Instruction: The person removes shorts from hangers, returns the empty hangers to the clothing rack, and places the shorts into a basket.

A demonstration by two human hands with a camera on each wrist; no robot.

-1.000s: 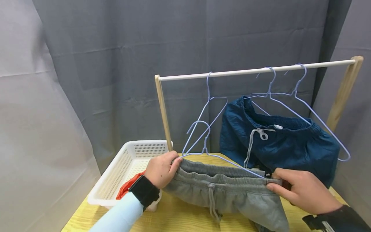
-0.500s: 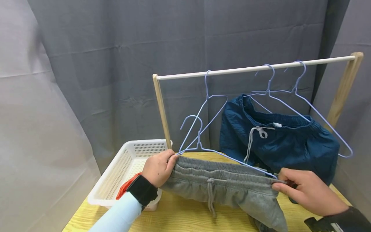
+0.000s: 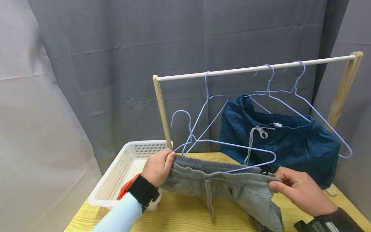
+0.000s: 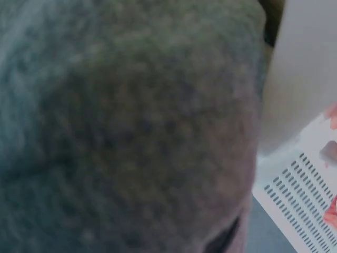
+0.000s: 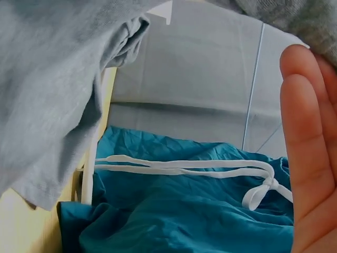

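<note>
- Seen from the head camera, the left hand (image 3: 157, 167) pinches one end of the waistband of the grey sweatpants (image 3: 232, 190), and the right hand (image 3: 295, 190) pinches the other end, so the pants are stretched above the yellow table (image 3: 185, 219). A lilac wire hanger (image 3: 214, 145) sits with its lower bar tucked into the waistband, hook tilted left. Behind, blue shorts (image 3: 278, 145) hang on the wooden rack (image 3: 252, 68) among other wire hangers; a white basket (image 3: 127, 167) stands at the left.
- Close up in the left wrist view, blurred grey fabric (image 4: 126, 126) fills the frame, with the basket's perforated wall (image 4: 300, 195) at the right.
- Lastly, the right wrist view shows fingers (image 5: 310, 142) beside the grey cloth (image 5: 58, 89), with the blue shorts' white drawstring (image 5: 184, 166) beyond.
</note>
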